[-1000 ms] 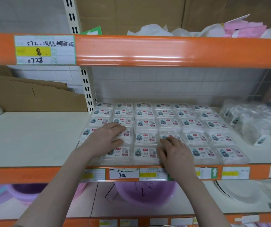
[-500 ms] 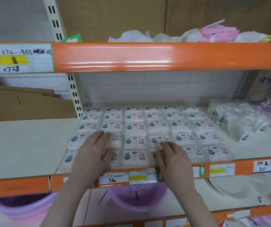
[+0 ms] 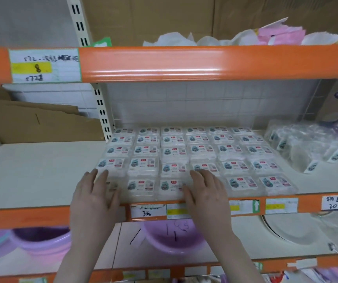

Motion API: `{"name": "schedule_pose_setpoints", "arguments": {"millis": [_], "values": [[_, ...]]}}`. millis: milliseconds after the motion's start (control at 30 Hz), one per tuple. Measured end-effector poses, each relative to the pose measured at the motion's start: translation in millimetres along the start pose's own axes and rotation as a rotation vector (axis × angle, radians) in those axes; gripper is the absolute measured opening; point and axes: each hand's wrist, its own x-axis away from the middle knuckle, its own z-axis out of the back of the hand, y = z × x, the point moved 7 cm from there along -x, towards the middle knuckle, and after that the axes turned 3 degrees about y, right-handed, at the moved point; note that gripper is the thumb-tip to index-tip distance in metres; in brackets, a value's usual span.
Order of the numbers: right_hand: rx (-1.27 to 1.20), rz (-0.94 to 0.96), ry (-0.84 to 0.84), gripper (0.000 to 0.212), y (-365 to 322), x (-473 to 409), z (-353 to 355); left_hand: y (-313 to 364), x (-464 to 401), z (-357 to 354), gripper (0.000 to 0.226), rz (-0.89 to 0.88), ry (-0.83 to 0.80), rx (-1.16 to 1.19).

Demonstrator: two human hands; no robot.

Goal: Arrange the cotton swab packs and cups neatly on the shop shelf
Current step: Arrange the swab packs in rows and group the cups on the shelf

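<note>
With the straight, spread fingers of my left hand (image 3: 94, 194) and right hand (image 3: 206, 190) flat on the near cotton swab packs (image 3: 173, 185), an uneven push could skew the rows.

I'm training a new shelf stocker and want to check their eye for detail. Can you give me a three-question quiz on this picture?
1. True or false: the left hand is lifting a cotton swab pack clear of the shelf.
2. The bagged cups lie on which side of the cotton swab packs? A) left B) right C) behind
3. Fill in: the right hand lies flat on the ____ row of packs.

Key: 1 false; 2 B; 3 front
</note>
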Motion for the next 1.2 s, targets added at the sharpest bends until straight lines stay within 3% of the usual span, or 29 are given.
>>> {"name": "schedule_pose_setpoints", "arguments": {"millis": [100, 867, 1200], "values": [[0.000, 0.022, -0.002, 0.038, -29.4, 0.0, -3.9, -28.7, 2.3, 14.7, 0.060, 0.004, 0.038, -0.007], [-0.217, 0.198, -0.067, 0.040, -397.6, 67.0, -95.3, -346.3, 40.9, 218.2, 0.060, 0.204, 0.122, -0.212], [-0.324, 0.307, -0.074, 0.043, -503.9, 34.6, -168.4, -447.7, 21.8, 233.6, 0.057, 0.308, 0.125, -0.271]]}}
